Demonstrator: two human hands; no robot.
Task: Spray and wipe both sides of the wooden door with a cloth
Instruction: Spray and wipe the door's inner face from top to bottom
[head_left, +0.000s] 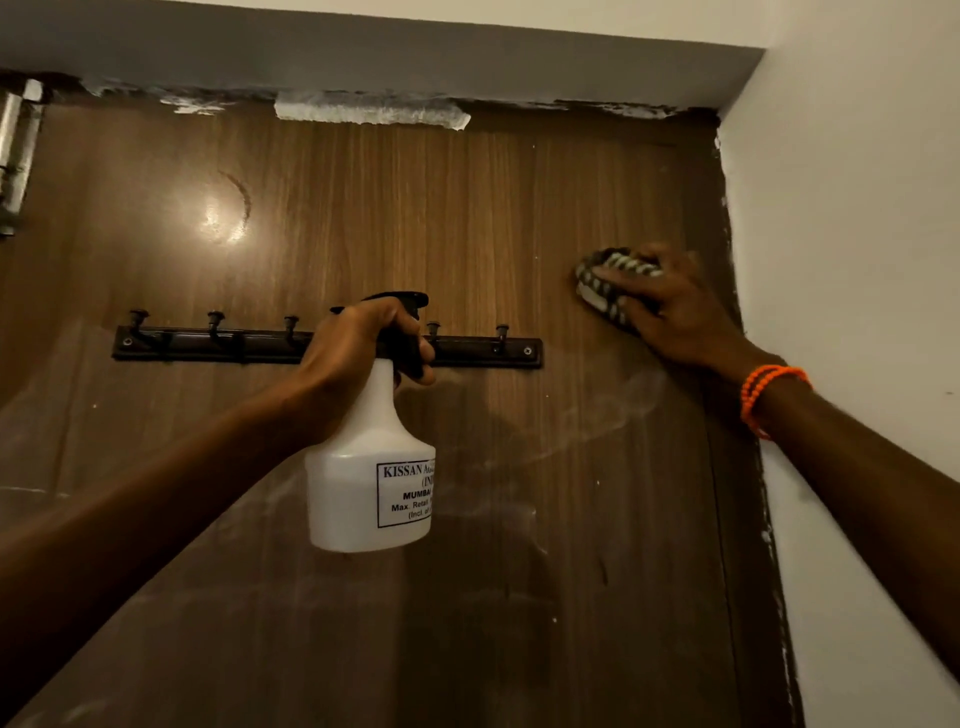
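Left hand (358, 353) grips spray bottle (366, 467), hiding 1 hook; right hand (675, 306) presses bunched cloth (605, 283) on door (363, 218).

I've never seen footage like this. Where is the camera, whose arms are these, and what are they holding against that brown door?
There is no machine here: a person is cleaning, and the single picture comes from a wide-angle camera worn on their head, looking forward along their arms. The brown surface is a wooden door, seen from close up. Screwed to it is a dark hook rail with several pegs. The left hand grips the neck of a white spray bottle with a black trigger head, held in front of the door. The right hand, with orange beads on its wrist, presses a bunched striped cloth against the door near its right edge, beside the white wall. Pale smears show on the door lower down.
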